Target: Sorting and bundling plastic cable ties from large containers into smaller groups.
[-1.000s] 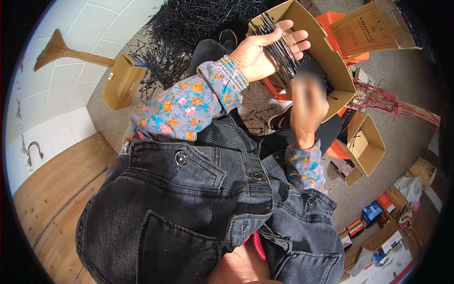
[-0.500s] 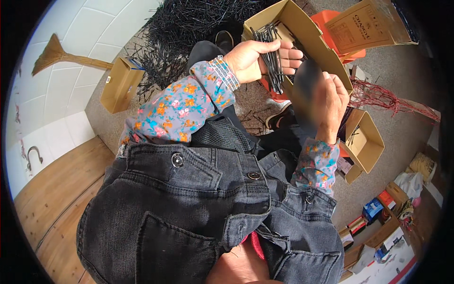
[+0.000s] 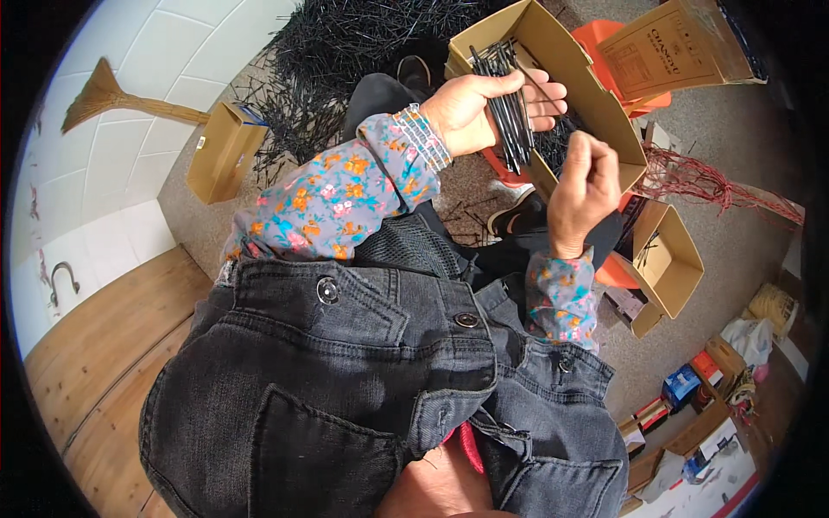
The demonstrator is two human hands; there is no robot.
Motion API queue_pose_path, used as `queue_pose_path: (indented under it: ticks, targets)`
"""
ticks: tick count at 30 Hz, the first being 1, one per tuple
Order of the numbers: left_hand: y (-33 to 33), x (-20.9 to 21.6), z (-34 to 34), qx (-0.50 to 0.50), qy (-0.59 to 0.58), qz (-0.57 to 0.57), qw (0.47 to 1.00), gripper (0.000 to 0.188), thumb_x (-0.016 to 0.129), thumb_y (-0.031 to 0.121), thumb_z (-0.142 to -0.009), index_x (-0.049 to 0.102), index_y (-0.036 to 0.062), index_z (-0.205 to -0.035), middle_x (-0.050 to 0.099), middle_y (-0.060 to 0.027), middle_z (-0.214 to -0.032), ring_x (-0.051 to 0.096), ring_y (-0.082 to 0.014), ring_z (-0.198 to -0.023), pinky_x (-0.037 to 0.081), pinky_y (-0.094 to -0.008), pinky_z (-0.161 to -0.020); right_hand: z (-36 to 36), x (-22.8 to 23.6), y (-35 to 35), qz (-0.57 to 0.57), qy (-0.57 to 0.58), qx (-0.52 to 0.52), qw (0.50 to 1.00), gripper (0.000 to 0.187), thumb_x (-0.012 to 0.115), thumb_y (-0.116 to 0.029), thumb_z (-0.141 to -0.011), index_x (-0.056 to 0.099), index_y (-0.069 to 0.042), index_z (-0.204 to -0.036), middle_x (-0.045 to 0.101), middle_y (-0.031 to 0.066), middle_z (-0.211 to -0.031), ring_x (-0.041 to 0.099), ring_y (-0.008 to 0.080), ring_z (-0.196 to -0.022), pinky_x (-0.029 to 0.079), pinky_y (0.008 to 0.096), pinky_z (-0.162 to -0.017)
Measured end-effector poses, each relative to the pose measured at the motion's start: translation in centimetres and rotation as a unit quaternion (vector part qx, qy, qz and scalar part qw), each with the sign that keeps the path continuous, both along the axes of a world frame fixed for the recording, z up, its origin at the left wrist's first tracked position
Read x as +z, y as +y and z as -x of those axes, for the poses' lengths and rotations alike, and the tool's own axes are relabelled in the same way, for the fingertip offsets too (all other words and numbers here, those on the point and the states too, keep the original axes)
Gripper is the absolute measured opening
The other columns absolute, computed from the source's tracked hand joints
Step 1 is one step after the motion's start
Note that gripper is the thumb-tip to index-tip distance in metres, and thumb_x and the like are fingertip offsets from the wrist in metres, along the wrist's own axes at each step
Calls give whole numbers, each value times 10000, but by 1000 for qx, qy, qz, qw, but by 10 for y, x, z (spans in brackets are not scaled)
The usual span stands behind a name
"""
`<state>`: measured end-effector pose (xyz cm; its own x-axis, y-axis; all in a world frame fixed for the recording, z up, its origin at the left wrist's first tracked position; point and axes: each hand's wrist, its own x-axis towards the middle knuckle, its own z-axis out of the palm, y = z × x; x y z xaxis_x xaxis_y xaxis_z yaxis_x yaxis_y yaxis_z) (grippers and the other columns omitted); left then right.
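Observation:
In my left hand [image 3: 475,108], palm up, lies a bundle of thin black sticks [image 3: 509,121], with the thumb across it. One more dark stick slants over that hand's fingers. My right hand [image 3: 585,188] is closed, fingers curled with thumb against them, at the near right edge of a long open cardboard box [image 3: 611,116]. Anything inside that grip is hidden. More black sticks lie in the box, partly covered by my hands.
A large heap of black sticks [image 3: 345,60] covers the floor ahead. Smaller open cartons stand left [image 3: 223,155] and right [image 3: 669,263], with a straw broom [image 3: 104,95] beside the left one. An orange stool [image 3: 602,47], a printed carton [image 3: 669,52] and red strings [image 3: 708,181] lie to the right.
My right hand has moved slightly down and left, and its fingers have curled in. The dark blur before it is gone. My left hand has shifted a little right, still holding the sticks.

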<state>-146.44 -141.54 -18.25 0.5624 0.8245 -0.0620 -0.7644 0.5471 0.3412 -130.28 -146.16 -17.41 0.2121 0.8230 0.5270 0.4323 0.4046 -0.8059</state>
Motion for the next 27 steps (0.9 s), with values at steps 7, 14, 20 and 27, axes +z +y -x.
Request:
queue_pose_path:
  ticks: [7, 14, 20, 27]
  targets:
    - [0, 4, 1, 75, -1, 22, 997, 293, 436, 199, -936, 483, 25, -1166, 454, -184, -1298, 411, -336, -1231, 327, -454, -1050, 15, -3, -36, 206, 109, 96, 968, 61, 625, -15, -817, 573, 16, -815, 571, 33, -671, 524, 103, -604, 419, 229, -538]
    - [2, 9, 3, 108, -28, -18, 994, 269, 457, 198, -928, 482, 70, -1163, 451, -178, -1300, 390, -346, -1245, 300, -468, -1064, 31, 10, -41, 32, -96, 185, 978, 56, 627, 0, -806, 572, 8, -809, 559, 66, -654, 533, 123, -559, 425, 240, -513]
    - [2, 14, 0, 96, -67, -23, 993, 269, 463, 190, -926, 477, 77, -1169, 437, -177, -1312, 378, -340, -1254, 285, -461, -1073, 25, 13, -40, 171, 89, 120, 974, 50, 633, -14, -803, 593, -1, -830, 560, 89, -659, 539, 142, -518, 430, 244, -500]
    - [-1, 10, -3, 94, -44, -27, 994, 281, 464, 193, -926, 471, 71, -1178, 434, -181, -1313, 372, -342, -1258, 285, -452, -1073, 24, 10, -26, 140, -31, 94, 985, 114, 618, -54, -843, 612, 35, -914, 589, 18, -627, 504, 37, -527, 364, 172, -460]
